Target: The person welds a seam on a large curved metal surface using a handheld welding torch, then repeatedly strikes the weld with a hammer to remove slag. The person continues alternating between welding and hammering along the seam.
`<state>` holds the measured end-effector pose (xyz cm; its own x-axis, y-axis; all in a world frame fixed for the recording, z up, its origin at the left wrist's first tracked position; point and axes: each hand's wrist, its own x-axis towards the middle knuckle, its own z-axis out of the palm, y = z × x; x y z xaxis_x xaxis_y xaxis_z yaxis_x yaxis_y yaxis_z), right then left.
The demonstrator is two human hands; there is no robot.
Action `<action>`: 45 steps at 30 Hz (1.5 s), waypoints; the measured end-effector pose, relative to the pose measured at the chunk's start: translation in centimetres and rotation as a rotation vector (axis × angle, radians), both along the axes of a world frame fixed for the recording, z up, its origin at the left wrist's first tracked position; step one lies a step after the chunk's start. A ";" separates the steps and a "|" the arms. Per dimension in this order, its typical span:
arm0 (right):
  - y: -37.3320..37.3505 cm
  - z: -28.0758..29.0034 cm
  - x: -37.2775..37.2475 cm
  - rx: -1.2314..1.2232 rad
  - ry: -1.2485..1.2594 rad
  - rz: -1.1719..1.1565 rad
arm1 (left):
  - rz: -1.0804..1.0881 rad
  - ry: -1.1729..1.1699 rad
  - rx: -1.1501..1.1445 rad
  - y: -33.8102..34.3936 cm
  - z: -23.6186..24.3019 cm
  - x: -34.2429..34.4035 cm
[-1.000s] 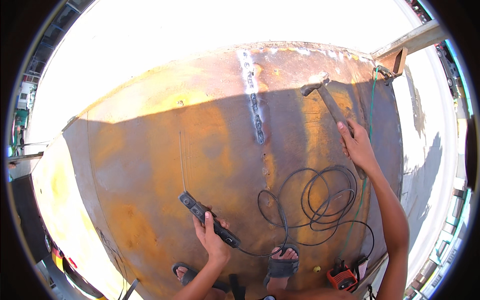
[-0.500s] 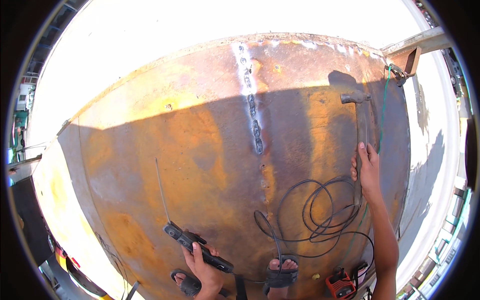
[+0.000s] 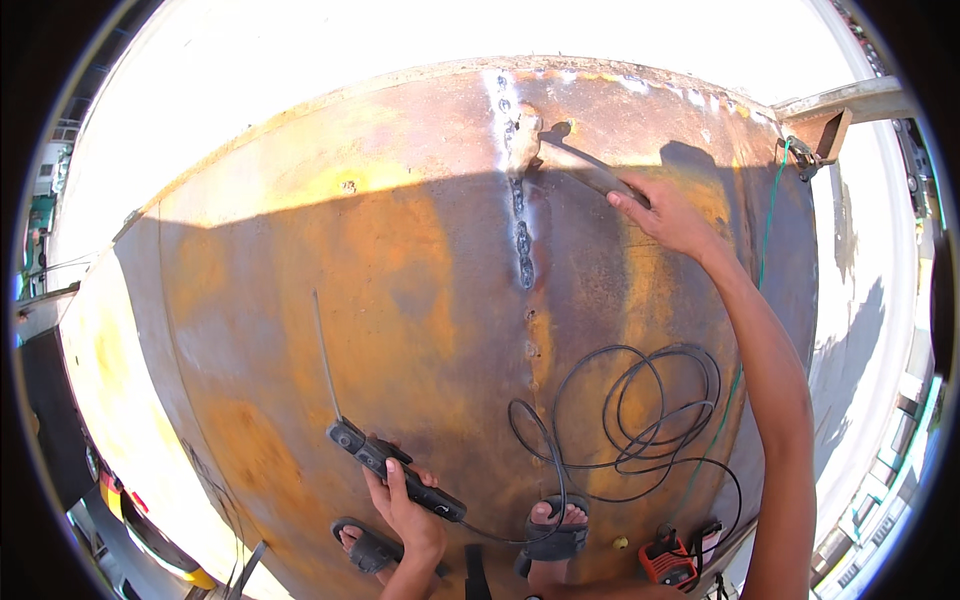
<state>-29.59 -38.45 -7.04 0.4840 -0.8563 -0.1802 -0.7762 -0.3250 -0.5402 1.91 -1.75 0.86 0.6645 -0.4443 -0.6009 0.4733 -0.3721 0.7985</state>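
Observation:
My left hand (image 3: 408, 500) is wrapped round a black welding electrode holder (image 3: 400, 470) near the lower edge. A thin grey welding rod (image 3: 324, 355) sticks up from its far end. Further off on the right, my right hand (image 3: 668, 212) grips the handle of a hammer (image 3: 590, 172). The hammer's head lies over the weld bead (image 3: 522, 240), at the border of sun and shade, and covers part of it. The bead is dark and lumpy with whitish edges, running down the rusty steel plate (image 3: 400, 300). Whether the head touches the bead I cannot tell.
A black cable (image 3: 640, 400) lies in loops right of centre. My sandalled foot (image 3: 555, 525) stands beside it. An orange-red device (image 3: 668, 562) sits at the lower right. A green cord (image 3: 768, 240) runs along the right side to a steel bracket (image 3: 825, 135).
My right hand has swung the hammer left and away from me, from the right side onto the weld bead. My left hand keeps the electrode holder in nearly the same place.

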 end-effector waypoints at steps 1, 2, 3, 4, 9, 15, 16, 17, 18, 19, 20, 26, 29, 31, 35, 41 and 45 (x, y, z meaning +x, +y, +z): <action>-2.5 1.1 0.5 0.135 0.097 -0.084 | 0.004 -0.001 0.001 0.1 0.0 0.1; -4.4 1.0 -0.4 0.131 0.220 -0.171 | -0.006 0.020 -0.011 0.1 -0.2 -0.1; -6.3 0.4 -1.7 0.120 0.335 -0.255 | -0.011 0.035 -0.029 0.0 -0.5 -0.2; -7.2 0.1 -1.6 0.115 0.435 -0.327 | -0.007 0.033 -0.041 0.1 -0.6 0.0; -0.2 1.8 1.3 0.199 -0.084 -0.137 | 0.065 0.020 -0.026 -0.2 0.2 0.9; -6.8 -0.4 -0.1 0.398 0.182 -0.207 | 0.029 0.042 -0.054 -0.5 -0.2 0.4; -7.4 -0.1 0.7 0.207 0.111 -0.209 | 0.026 0.037 -0.062 -0.5 -0.1 0.3; -8.4 0.0 1.8 0.080 0.091 -0.180 | 0.022 0.033 -0.066 -0.5 0.0 0.2; -9.3 -0.3 3.3 -0.047 0.066 -0.154 | 0.019 0.016 -0.067 -0.5 0.1 0.3; -11.3 -0.3 3.4 -0.118 0.116 -0.109 | 0.006 0.028 -0.074 -0.7 0.1 -0.1; -12.2 -1.1 4.0 -0.180 0.145 -0.054 | 0.006 0.025 -0.066 -0.6 0.2 -0.1; -5.0 2.6 5.4 0.248 0.259 -0.215 | 0.034 0.011 -0.074 0.1 0.9 0.4; -2.3 4.6 3.3 0.322 0.402 -0.039 | 0.039 0.027 -0.080 0.0 1.3 0.4; -2.0 2.6 1.4 0.174 0.332 -0.035 | 0.020 0.051 -0.071 0.2 1.3 0.6; -4.4 1.5 2.8 0.177 0.240 -0.145 | 0.003 0.019 -0.084 0.3 0.4 0.3; -9.1 -0.9 5.7 0.068 0.146 -0.248 | -0.034 0.027 -0.084 -0.6 0.9 -0.7; -5.0 -1.0 6.5 0.063 0.111 -0.234 | -0.003 0.020 -0.105 -1.3 1.6 -0.7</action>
<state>-23.08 -43.46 -8.00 0.2488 -0.9281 -0.2771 -0.8818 -0.0986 -0.4612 1.19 -3.03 2.47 0.6513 -0.5074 -0.5642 0.4889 -0.2881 0.8234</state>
